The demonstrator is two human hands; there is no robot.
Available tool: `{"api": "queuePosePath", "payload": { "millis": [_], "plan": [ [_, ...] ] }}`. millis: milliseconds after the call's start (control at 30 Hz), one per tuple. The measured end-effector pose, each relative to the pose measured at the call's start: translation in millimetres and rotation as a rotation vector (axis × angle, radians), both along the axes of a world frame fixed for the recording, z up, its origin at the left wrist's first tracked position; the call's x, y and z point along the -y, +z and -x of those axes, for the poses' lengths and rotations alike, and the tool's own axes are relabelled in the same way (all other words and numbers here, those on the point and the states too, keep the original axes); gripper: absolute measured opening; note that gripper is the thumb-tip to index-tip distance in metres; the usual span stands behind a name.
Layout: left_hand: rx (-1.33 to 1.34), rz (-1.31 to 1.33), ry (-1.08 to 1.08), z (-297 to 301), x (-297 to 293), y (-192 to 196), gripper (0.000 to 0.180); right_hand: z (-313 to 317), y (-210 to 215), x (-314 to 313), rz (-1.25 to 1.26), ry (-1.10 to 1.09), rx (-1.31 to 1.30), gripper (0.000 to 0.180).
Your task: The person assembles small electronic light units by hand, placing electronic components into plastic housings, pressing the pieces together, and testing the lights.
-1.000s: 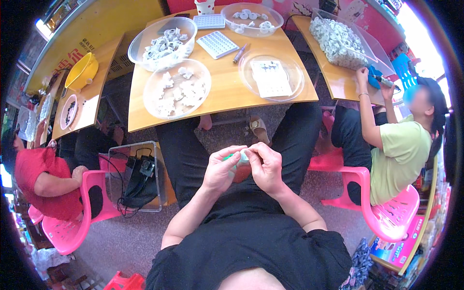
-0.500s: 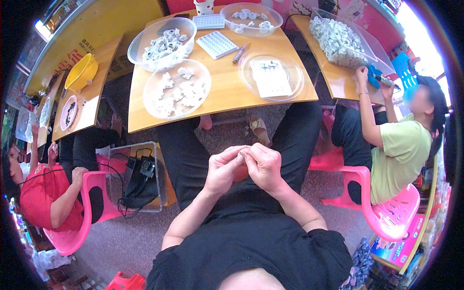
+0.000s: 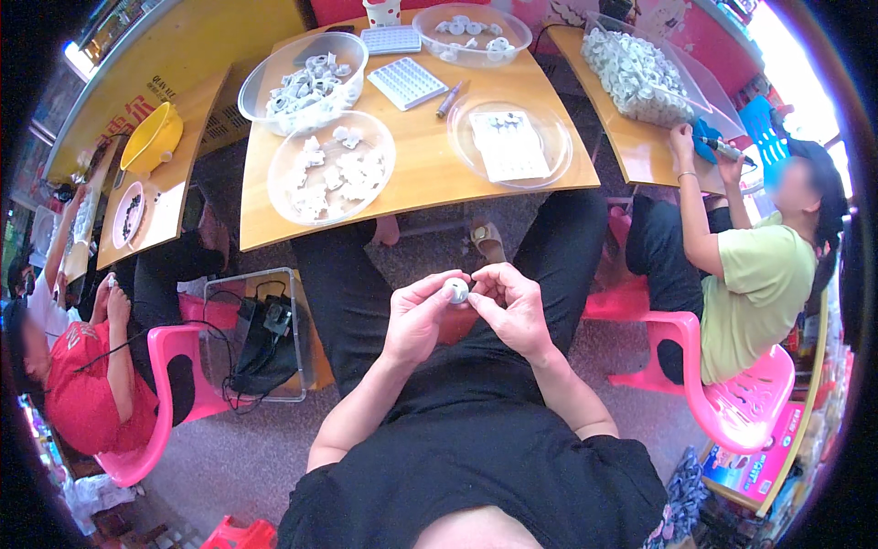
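Observation:
Above my lap, my left hand (image 3: 416, 316) pinches a small round white plastic part (image 3: 456, 291) between thumb and fingers, a dark spot on its face. Close at its right side, my right hand (image 3: 514, 309) is closed in a pinch, thumb against fingers; what it may hold is too small to make out. On the table ahead, a shallow clear dish (image 3: 291, 203) carries loose white plastic pieces. To the right lies a clear round lid (image 3: 560, 151) with a white perforated tray (image 3: 512, 163) on it, a few small grey parts along the tray's far end.
Clear bowls of white parts (image 3: 251, 96) (image 3: 519, 46), white grid trays (image 3: 407, 84) and a pen (image 3: 449, 99) occupy the wooden table (image 3: 421, 169). A co-worker in yellow-green (image 3: 764, 274) sits right beside a heaped clear bin (image 3: 631, 78); one in red (image 3: 96, 384) sits left, near a yellow basin (image 3: 154, 137).
My hands have opened apart slightly, and the round white part now shows between them. My right hand has shifted a little right. At left, the co-worker in red has moved their arms.

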State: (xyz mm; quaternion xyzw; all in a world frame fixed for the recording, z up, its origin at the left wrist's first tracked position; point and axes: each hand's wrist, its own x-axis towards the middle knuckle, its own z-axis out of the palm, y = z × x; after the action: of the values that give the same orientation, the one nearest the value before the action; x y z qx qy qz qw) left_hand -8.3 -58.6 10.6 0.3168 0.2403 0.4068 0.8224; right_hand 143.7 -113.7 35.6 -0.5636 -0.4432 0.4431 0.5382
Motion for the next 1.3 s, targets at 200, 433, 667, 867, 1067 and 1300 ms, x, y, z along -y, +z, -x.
{"api": "queuePosePath", "payload": {
  "millis": [200,433,667,867,1067,1300],
  "plan": [
    [-0.075,-0.061,0.011,0.0,1.7,-6.8,0.023,5.4,-2.7,-1.9,-0.027,0.019,-0.015,0.021],
    [-0.141,-0.098,0.054,-1.6,5.0,-5.8,0.03,9.6,-6.6,-1.8,-0.021,-0.017,-0.137,0.022],
    [-0.105,-0.099,0.029,-1.8,10.1,-0.1,0.03,10.5,-10.7,4.1,-0.03,-0.047,-0.162,0.02],
    [-0.164,-0.098,0.011,0.1,7.5,3.3,0.027,18.7,-11.9,2.5,-0.091,-0.122,-0.141,0.013],
    [-0.134,-0.071,-0.004,2.0,-0.6,1.5,0.03,12.9,-3.2,-7.1,-0.063,-0.024,-0.19,0.016],
    [-0.389,-0.308,-0.001,-5.0,5.3,7.2,0.032,4.7,-8.8,-0.3,0.002,-0.074,-0.096,0.005]
  ]
}}
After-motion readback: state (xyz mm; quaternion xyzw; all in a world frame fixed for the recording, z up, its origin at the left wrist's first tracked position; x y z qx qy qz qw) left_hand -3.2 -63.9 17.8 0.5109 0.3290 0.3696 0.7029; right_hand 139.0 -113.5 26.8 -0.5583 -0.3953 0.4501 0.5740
